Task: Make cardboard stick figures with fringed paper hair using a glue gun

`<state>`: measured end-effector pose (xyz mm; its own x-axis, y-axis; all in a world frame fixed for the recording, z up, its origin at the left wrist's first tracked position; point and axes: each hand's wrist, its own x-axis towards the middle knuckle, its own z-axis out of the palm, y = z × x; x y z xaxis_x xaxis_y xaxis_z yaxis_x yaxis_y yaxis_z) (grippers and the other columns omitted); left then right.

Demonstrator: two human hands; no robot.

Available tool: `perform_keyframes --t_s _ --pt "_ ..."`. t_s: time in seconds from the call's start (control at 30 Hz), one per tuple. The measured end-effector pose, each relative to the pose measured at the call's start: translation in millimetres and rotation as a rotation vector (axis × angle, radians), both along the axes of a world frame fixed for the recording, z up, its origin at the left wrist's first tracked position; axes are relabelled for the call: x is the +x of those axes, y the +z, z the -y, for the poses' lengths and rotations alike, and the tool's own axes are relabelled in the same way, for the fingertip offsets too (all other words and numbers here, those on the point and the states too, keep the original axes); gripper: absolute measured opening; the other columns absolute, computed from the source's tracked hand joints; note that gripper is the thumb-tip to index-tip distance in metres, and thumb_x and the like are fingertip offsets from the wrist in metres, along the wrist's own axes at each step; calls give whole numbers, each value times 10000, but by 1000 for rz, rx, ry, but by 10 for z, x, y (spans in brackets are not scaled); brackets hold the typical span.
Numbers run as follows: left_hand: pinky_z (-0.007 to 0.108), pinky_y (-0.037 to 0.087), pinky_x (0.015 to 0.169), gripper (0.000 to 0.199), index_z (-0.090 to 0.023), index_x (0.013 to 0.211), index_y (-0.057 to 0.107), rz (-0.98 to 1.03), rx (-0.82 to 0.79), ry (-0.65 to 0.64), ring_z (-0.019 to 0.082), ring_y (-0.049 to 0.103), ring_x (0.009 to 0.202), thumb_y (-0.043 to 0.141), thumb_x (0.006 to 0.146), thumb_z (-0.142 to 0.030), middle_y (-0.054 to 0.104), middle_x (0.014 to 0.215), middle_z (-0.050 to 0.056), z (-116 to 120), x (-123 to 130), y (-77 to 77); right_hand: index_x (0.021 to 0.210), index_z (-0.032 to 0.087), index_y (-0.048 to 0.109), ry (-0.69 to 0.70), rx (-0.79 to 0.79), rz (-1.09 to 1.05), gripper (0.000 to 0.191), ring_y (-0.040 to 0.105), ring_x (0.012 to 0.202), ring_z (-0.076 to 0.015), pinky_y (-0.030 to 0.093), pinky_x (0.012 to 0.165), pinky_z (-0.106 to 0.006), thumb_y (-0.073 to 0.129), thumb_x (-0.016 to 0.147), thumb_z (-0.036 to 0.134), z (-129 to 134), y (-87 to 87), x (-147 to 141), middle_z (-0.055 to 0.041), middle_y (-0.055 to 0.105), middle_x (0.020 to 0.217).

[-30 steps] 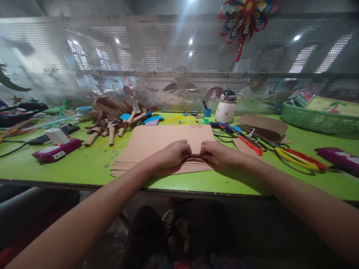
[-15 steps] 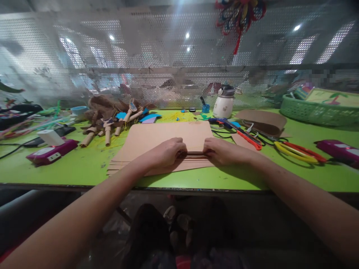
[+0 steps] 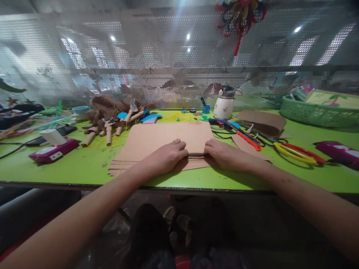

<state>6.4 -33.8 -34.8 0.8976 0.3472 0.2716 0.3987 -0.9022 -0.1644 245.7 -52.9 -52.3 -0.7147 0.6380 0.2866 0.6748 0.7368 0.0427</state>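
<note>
A stack of brown kraft paper sheets (image 3: 168,134) lies near the front edge of the green table, its near edges fanned into several layers. Along the near side, the top sheet's edge is curled up into a narrow fold or roll (image 3: 196,155). My left hand (image 3: 171,154), with a ring on one finger, is closed on the left part of this edge. Facing it, my right hand (image 3: 220,152) pinches the same edge on the right. Both sets of fingertips are curled in and partly hidden.
Paper-tube figures (image 3: 109,130) with brown fibre lie behind to the left, near a purple power strip (image 3: 54,151). On the right are a glue gun (image 3: 221,122), an orange cutter (image 3: 249,140), yellow-and-red-handled pliers (image 3: 295,153) and a green basket (image 3: 316,114). A white bottle (image 3: 224,104) stands behind.
My left fingers have rolled forward over the paper edge, bringing the ring into view. My right fingers shift only slightly at the edge. The stack stays in place.
</note>
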Motion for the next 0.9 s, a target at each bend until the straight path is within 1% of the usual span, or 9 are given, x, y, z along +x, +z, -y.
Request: perform_keyframes --t_s 0.13,0.2,0.3,0.4,0.43,0.53,0.6,0.67,0.9 --pt "309 382 697 256 -133 836 621 -4 35 15 193 461 756 371 878 -163 532 768 83 31 -8 -18 823 137 567 -29 89 45 144 473 806 -205 392 714 -325 439 881 169 75 -5 -40 -99 558 834" --pt "305 388 704 261 -137 851 639 30 3 38 190 478 752 379 864 -161 544 764 83 30 -21 -15 830 129 578 -49 124 43 157 473 822 -215 391 715 -330 434 885 158 105 -17 -51 -110 565 836" --pt "284 398 707 221 -158 839 663 69 -144 89 183 516 768 447 796 -156 594 816 82 -30 -24 54 820 124 586 -63 131 7 169 470 826 -219 398 706 -328 431 886 136 120 -43 -50 -113 571 825" --pt "259 395 688 227 -164 856 679 129 -347 199 176 538 774 489 732 -178 644 848 60 -158 30 191 824 119 586 -46 143 -28 148 463 834 -218 411 712 -328 447 876 115 103 -66 -42 -110 565 823" --pt "249 389 664 255 -153 880 677 173 -432 247 162 537 736 457 762 -205 650 828 51 -203 61 241 826 117 584 -37 158 -33 141 460 834 -218 415 717 -331 451 872 105 95 -70 -41 -109 560 822" --pt "241 326 552 387 -112 723 652 160 -591 320 122 445 567 380 844 -361 576 632 25 -292 154 367 830 113 582 -8 222 -39 146 448 829 -222 420 729 -345 445 868 76 82 -65 -47 -109 551 822" --pt "244 277 514 440 -115 617 610 95 -643 323 102 356 506 391 844 -421 478 532 -4 -299 190 424 840 108 584 7 267 -47 146 442 832 -230 423 734 -357 444 871 81 85 -48 -56 -118 550 833" --pt "245 260 508 444 -121 593 601 53 -703 302 98 325 494 410 839 -438 436 502 -17 -277 193 462 857 101 589 20 310 -65 152 437 835 -238 425 742 -369 438 877 94 93 -27 -67 -129 552 850" --pt "233 311 536 415 -127 630 607 158 -982 210 98 393 513 448 832 -452 490 522 -10 -232 115 441 904 81 607 13 387 -63 198 434 847 -251 424 765 -390 412 895 114 105 33 -116 -148 556 879"
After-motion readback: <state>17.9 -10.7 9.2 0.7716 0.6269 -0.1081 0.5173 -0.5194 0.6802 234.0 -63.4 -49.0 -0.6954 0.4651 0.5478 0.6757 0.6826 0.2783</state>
